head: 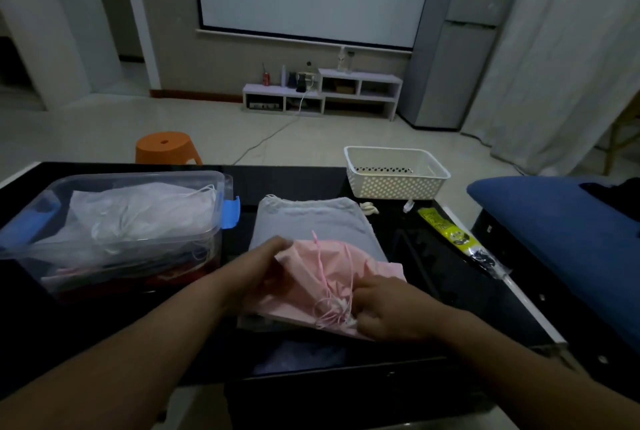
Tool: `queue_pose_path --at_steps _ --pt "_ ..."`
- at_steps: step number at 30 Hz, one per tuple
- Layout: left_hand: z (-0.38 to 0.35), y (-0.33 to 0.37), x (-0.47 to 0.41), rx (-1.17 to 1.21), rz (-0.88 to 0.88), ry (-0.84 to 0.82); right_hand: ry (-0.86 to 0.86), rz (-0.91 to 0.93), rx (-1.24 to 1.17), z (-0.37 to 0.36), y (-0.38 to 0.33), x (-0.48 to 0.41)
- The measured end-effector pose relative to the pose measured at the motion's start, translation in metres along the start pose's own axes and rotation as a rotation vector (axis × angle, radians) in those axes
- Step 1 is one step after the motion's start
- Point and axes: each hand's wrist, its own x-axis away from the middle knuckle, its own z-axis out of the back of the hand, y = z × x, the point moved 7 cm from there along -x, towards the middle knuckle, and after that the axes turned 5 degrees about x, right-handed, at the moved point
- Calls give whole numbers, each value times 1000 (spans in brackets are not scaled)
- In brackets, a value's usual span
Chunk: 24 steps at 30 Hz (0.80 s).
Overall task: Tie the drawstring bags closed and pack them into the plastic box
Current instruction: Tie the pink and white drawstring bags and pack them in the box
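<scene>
A pink drawstring bag (311, 277) lies near the front of the black table, on top of a grey drawstring bag (311, 221). My left hand (259, 266) grips the pink bag's left edge. Fingers of my right hand (384, 308) pinch the bag's gathered mouth, where its pink cords (332, 308) loop and tangle. To the left stands the clear plastic box (138, 235) with blue latches, holding several bags, a white one on top.
A white perforated basket (394, 173) stands at the table's back right. A yellow-green packet (453, 235) and small white scraps (369, 209) lie beside it. A blue cushion (554, 235) is at the right, an orange stool (166, 149) behind the table.
</scene>
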Motion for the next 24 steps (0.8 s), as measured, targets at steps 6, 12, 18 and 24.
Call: queue_pose_path --at_steps 6,12,18,24 --pt "22 14 -4 -567 -225 515 264 -402 -89 17 32 -2" --pt "8 8 -18 -1197 -264 460 19 -680 -63 -11 94 -4" --pt "4 20 -20 -1392 -246 429 -25 -623 39 -4 96 -20" --pt "3 38 5 -830 -463 434 272 -599 -596 11 105 3"
